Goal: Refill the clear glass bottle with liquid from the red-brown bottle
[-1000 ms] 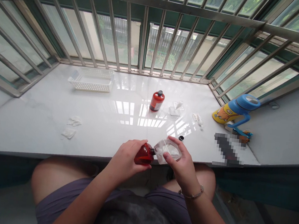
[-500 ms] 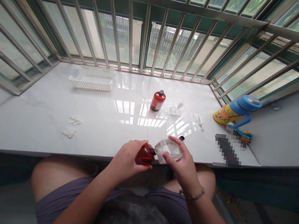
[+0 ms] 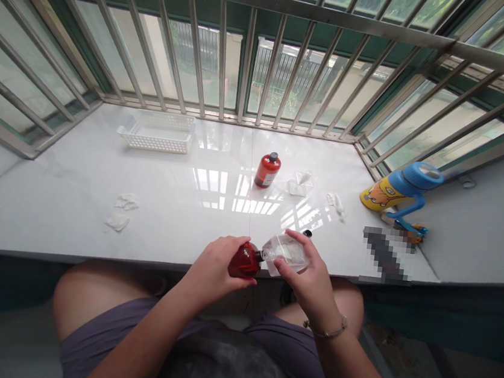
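Observation:
At the front edge of the white counter, my left hand is closed around a red bottle, tipped on its side with its dark neck pointing right. My right hand grips a clear bottle, also tilted, its mouth facing left. The two necks meet between my hands; I cannot tell whether liquid is passing. Just beyond my right fingers lies a small black cap.
A capped red bottle stands mid-counter beside a clear glass bottle. Crumpled tissues lie left, another tissue right. A white basket sits at the back left, a blue-and-yellow flask at the right. Metal bars line the window.
Both hands hold the two bottles neck to neck as before. The view has shifted very slightly; nothing else visibly differs.

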